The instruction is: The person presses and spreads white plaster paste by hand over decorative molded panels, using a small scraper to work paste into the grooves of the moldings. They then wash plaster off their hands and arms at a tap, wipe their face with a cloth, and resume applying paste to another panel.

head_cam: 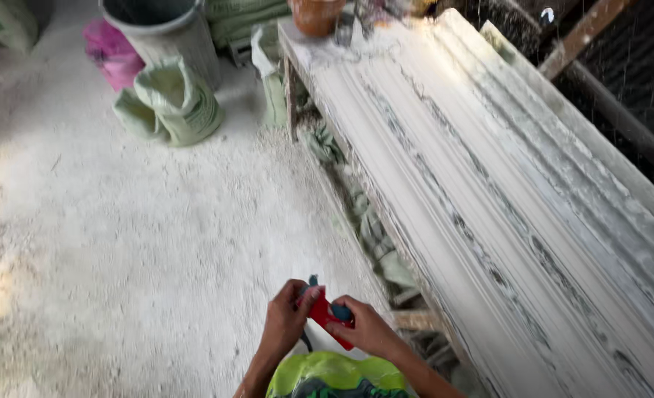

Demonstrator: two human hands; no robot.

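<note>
- White dust covers the floor (121, 243) on the left, where a grey bin (166, 33), a pink bag (110, 51) and two pale green sacks (172, 99) stand well away from the hands.
- The left hand (286, 317) is curled, its thumb and fingers pinching the upper left edge of a small red tool (323, 313) with a dark knob at its top.
- The red tool sits low in the middle of the view, between both hands, above a green bundle (334, 372) at the person's lap.
- The right hand (364, 328) is closed round the tool's right side, fingers wrapped over a bluish part; what the fingertips do there is hidden.
- The step in hand looks like readying or adjusting the tool, not yet using it on anything.
- A next move would likely call for a firm one-hand grip and a turn toward the bench.
- A long white moulded bench (489, 184) runs along the right, ridged lengthwise and dusty, with an orange pot (316, 15) at its far end.
- Crumpled green cloth (364, 214) lies under the bench's near edge.
</note>
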